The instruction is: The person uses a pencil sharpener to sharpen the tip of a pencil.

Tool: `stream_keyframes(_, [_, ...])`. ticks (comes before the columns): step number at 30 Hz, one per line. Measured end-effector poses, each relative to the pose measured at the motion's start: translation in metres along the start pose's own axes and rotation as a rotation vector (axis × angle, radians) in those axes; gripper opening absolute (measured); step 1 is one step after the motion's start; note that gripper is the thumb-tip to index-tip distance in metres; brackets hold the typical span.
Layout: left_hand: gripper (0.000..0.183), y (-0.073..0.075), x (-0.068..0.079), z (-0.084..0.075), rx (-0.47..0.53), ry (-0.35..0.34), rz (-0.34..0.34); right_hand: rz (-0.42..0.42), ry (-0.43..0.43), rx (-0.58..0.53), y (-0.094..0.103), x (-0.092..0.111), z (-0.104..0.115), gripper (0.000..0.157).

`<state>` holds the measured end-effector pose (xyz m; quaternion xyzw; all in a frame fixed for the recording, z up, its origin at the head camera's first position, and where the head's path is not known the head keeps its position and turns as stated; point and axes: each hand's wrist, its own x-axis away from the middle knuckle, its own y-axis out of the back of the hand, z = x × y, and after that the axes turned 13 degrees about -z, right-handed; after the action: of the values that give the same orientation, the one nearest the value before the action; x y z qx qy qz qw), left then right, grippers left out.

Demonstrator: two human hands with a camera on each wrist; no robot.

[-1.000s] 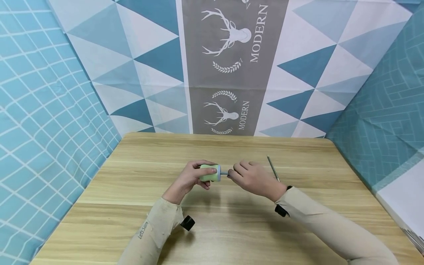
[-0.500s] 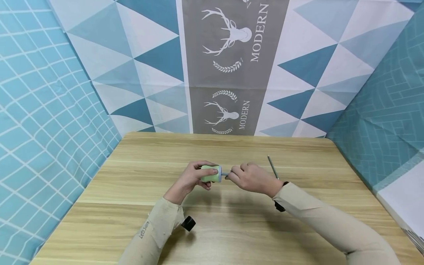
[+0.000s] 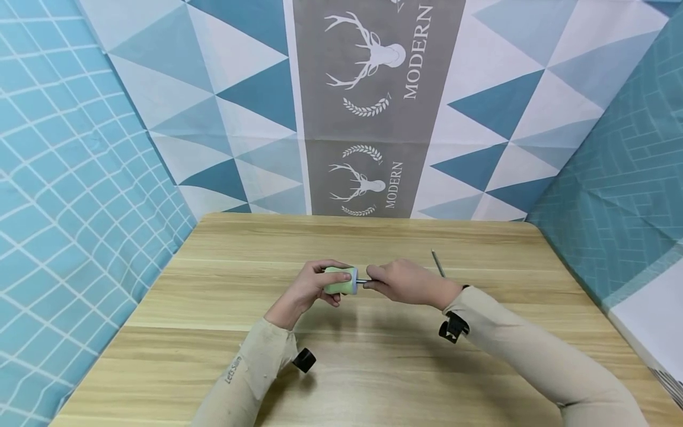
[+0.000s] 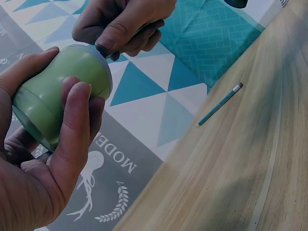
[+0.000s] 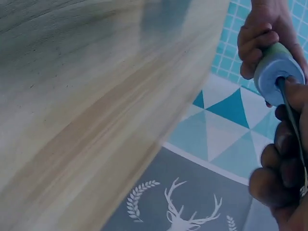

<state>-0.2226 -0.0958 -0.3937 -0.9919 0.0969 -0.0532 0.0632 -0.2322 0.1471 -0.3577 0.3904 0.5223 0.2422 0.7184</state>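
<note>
My left hand grips a green pencil sharpener with a pale blue end, held sideways above the table. In the left wrist view its waisted green body sits between thumb and fingers. From the sharpener's hole a dark, thin pencil runs to the right. My right hand pinches this pencil close to the blue end, and its fingers hide most of the length. In the right wrist view the pencil enters the round hole of the blue face.
A second pencil lies on the wooden table beyond my right wrist, its lower end hidden behind the wrist. Patterned cloths hang at the back and both sides. A white surface borders the table on the right.
My right hand has turned about the pencil, its knuckles and wrist rolling while the fingers stay near the sharpener. The left hand and the sharpener have hardly moved.
</note>
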Motion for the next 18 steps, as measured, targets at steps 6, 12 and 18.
stream_keyframes(6, [0.030, -0.001, 0.001, 0.000, -0.003, -0.006, 0.016, 0.118, -0.218, -0.254, 0.007, -0.005, -0.002, 0.029])
stream_keyframes(12, [0.030, -0.002, 0.002, -0.001, -0.006, -0.010, 0.024, 0.213, -0.449, -0.452, 0.011, -0.009, -0.007, 0.033])
stream_keyframes(18, [0.030, -0.002, 0.001, -0.001, -0.011, -0.013, 0.019, 0.343, -0.787, -0.773, 0.011, -0.010, -0.014, 0.034])
